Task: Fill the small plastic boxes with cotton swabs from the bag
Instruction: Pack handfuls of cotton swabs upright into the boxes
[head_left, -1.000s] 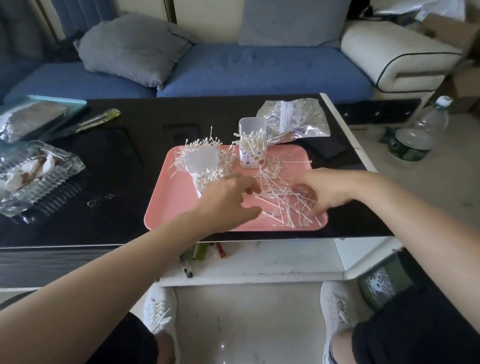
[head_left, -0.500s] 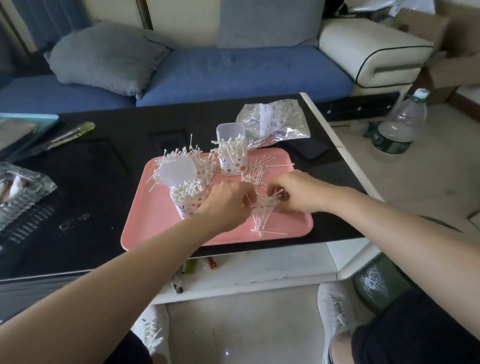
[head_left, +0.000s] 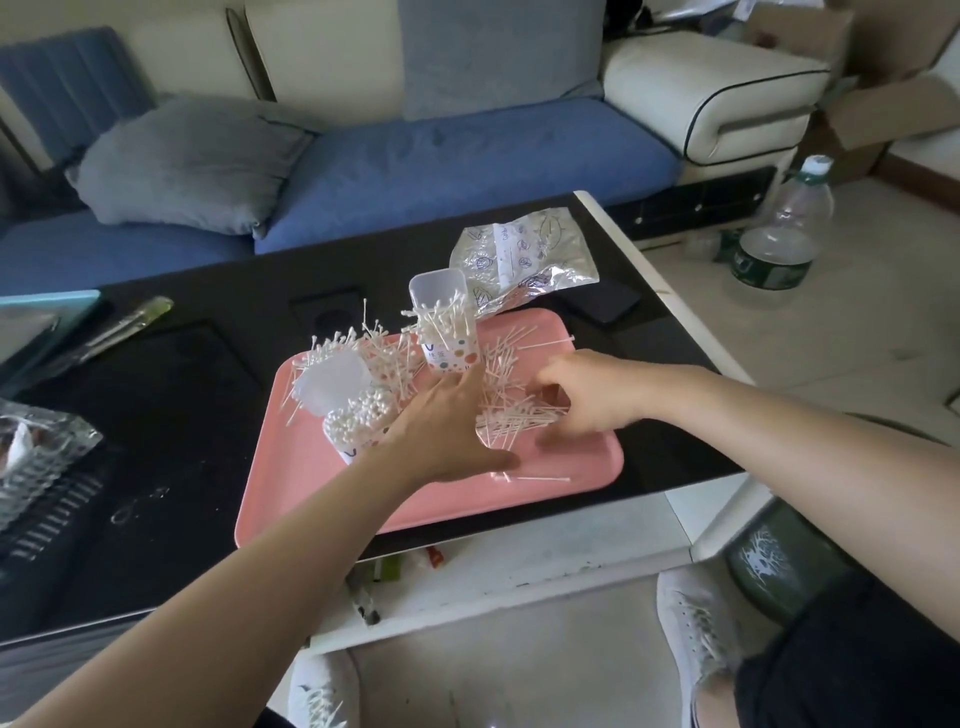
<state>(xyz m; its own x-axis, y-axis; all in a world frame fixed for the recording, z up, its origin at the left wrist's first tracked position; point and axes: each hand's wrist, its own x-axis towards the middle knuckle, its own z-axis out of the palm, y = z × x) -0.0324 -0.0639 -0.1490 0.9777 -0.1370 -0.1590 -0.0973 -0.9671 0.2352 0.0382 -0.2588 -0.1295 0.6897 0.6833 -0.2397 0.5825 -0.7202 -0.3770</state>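
A: Where are the cotton swabs (head_left: 511, 410) right now?
B: Mostly loose in a heap on the pink tray (head_left: 311, 499), between the 2 hands. The tray sits on the black table (head_left: 182, 415), by its near edge.
A: And the boxes?
B: 2 of them, both on the tray. The near box (head_left: 363, 423) is packed with swabs standing on end, its clear lid (head_left: 332, 382) tipped back behind it. The far box (head_left: 451, 345) stands upright at the tray's back edge, lid open, swabs poking out at odd angles.
A: What are the hands doing?
B: The left hand (head_left: 447, 431) lies flat over the tray, fingers stretched toward the far box, thumb spread, gripping nothing. The right hand (head_left: 584, 395) is curled, knuckles up, fingers dug into the heap. Whether it's pinching any swabs, I can't tell.
A: The bag?
B: The crinkly clear bag (head_left: 524, 260) lies on the table just behind the tray, beside the far box. A dark phone (head_left: 605, 306) lies to the right of it.
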